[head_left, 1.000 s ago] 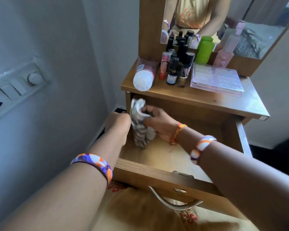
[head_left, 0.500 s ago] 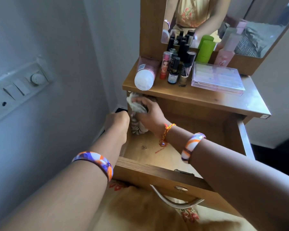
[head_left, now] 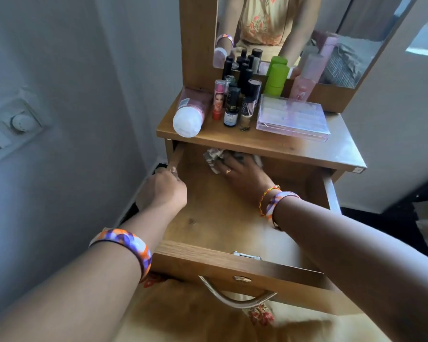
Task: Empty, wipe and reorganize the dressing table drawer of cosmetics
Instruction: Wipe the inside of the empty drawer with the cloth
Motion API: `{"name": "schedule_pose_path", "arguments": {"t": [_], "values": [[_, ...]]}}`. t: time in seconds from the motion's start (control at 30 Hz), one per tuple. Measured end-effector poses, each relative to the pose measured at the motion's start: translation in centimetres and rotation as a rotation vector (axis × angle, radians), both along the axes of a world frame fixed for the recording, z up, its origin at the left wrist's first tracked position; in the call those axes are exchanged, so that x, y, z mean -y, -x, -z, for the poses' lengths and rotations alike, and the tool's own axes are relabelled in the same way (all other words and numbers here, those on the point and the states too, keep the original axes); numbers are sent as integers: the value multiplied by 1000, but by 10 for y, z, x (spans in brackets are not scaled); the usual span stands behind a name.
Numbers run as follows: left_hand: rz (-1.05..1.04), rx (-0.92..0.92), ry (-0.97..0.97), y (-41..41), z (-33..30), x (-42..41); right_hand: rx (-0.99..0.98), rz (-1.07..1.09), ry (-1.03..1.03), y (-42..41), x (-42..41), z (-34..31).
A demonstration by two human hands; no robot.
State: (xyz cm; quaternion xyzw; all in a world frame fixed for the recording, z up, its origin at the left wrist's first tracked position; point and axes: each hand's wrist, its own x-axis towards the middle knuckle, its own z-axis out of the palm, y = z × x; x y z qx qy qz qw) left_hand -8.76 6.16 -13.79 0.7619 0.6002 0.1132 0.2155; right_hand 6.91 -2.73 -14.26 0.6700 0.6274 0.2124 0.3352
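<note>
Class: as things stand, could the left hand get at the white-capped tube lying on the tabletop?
Probably yes. The left hand grips the drawer's left wall just below the tube, and nothing stands between them.

The drawer (head_left: 208, 218) stands pulled out, its wooden floor bare and open from above through the middle and toward six o'clock. At twelve o'clock the tabletop (head_left: 269, 146) overhangs the back of it, leaving only a low gap; there the right hand (head_left: 242, 174) and a crumpled cloth (head_left: 214, 159) fill the middle. At nine o'clock the left hand (head_left: 164, 191) sits on the side wall. The tabletop is crowded with bottles (head_left: 232, 104) and a clear case (head_left: 292, 117).
</note>
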Motion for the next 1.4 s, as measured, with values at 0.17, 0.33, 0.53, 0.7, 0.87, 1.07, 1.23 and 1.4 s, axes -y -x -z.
{"name": "schedule_pose_path", "arguments": {"t": [0.17,0.33,0.53,0.7,0.87,1.07,1.23,1.4], "values": [[17,-30,-27,0,-7,5,-23,71,5,-2,16,6],[3,27,8,0,0,0,-162,347,-174,-7,59,-16],[32,-12,-20,4,-1,2,-497,745,-153,-5,80,-19],[39,-29,-40,6,-3,3,-136,800,131,2,82,-26],[38,-31,-48,3,-2,2,-316,624,191,30,85,-50],[26,-36,-39,2,-5,3,-663,795,25,49,106,-90],[18,-38,-21,2,-8,5,-466,589,-413,42,111,-88],[38,-24,5,2,-17,14,-215,714,-120,11,132,-40]]}}
